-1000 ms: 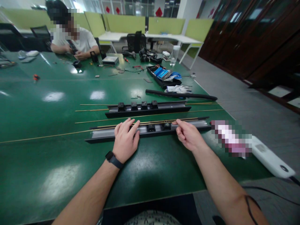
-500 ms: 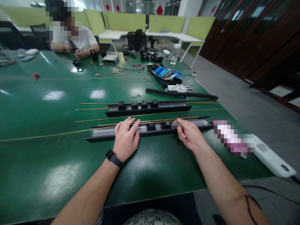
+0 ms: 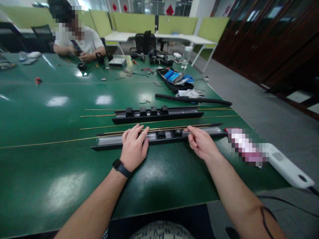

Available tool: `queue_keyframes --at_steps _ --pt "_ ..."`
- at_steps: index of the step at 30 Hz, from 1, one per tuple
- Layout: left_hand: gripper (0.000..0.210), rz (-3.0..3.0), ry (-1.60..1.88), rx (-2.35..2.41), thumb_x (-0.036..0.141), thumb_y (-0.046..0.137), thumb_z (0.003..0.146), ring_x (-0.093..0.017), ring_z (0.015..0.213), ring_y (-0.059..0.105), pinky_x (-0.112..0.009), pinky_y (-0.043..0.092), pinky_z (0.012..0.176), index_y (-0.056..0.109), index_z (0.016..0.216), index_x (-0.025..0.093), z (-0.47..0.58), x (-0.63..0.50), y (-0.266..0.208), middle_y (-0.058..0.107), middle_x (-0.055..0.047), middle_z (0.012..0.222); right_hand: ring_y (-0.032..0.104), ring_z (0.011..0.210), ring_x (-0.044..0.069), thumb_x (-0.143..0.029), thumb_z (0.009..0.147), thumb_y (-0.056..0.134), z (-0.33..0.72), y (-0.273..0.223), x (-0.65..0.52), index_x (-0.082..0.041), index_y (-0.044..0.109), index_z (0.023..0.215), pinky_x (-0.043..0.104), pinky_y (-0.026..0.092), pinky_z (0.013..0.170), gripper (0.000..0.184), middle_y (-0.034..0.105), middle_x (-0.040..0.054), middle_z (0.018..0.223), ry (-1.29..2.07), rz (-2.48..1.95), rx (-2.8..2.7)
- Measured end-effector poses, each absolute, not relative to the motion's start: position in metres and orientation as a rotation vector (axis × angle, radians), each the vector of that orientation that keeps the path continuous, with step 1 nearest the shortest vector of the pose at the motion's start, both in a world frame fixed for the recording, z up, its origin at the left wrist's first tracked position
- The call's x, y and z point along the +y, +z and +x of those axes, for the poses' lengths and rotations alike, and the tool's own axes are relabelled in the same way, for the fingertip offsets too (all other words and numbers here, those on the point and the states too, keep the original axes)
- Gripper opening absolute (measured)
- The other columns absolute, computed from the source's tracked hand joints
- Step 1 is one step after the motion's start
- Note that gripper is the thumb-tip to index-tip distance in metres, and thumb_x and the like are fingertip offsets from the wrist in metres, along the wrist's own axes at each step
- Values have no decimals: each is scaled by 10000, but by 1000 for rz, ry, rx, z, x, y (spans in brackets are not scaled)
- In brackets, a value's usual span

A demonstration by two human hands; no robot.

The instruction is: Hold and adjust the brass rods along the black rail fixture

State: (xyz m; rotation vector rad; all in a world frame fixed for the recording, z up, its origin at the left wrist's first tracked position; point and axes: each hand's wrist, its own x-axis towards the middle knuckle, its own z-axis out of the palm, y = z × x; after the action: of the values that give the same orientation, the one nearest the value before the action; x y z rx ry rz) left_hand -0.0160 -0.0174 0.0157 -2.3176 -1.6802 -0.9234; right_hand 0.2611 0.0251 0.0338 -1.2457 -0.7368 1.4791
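Nearest me lies a long black channel [image 3: 109, 141] with a pale inner strip. Two small black blocks, one left [image 3: 161, 134] and one right [image 3: 178, 132], sit in it between my hands. Thin brass-coloured rods [image 3: 166, 129] run along its far edge. My left hand [image 3: 134, 151], with a dark watch on the wrist, rests over the channel and rods, its fingers spread. At the rods' right part, my right hand [image 3: 203, 142] has its index fingertip against a brass rod and the other fingers curled; the thumb's contact is unclear. One long rod [image 3: 50, 143] extends left over the table.
Behind it stands a second black channel [image 3: 159, 117] with several black blocks and rods around. Farther back are a black tube [image 3: 164, 97], gloves [image 3: 193, 93] and a filled tray [image 3: 171, 87]. A white power strip [image 3: 286, 167] lies right. A co-worker [image 3: 92, 39] sits across the table.
The left end of the long brass rod has risen slightly in view. Both my hands have stayed practically where they were.
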Motion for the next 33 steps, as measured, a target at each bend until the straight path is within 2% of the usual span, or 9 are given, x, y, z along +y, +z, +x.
queue_keyframes --at_steps 18,25,33 --pt "414 -2322 -959 -1681 259 527 989 -288 1401 504 -499 310 1167 581 1400 250 -16 -17 15 626 -116 1404 318 290 46 -378 860 757 258 34 24 -133 681 852 150 178 261 257 522 -50 461 1440 -1261 -726" --pt "405 -2321 -943 -1682 264 527 994 -280 1403 500 -493 306 1169 584 1393 233 -16 -17 16 625 -116 1403 334 304 50 -384 850 754 259 34 24 -137 691 899 149 180 268 259 554 -41 489 1453 -1252 -757" --pt "402 -2318 -938 -1683 263 522 997 -274 1403 499 -486 301 1174 581 1394 234 -16 -18 16 624 -112 1405 324 303 45 -374 827 775 260 32 24 -133 699 899 149 182 274 263 522 -57 475 1458 -1238 -738"
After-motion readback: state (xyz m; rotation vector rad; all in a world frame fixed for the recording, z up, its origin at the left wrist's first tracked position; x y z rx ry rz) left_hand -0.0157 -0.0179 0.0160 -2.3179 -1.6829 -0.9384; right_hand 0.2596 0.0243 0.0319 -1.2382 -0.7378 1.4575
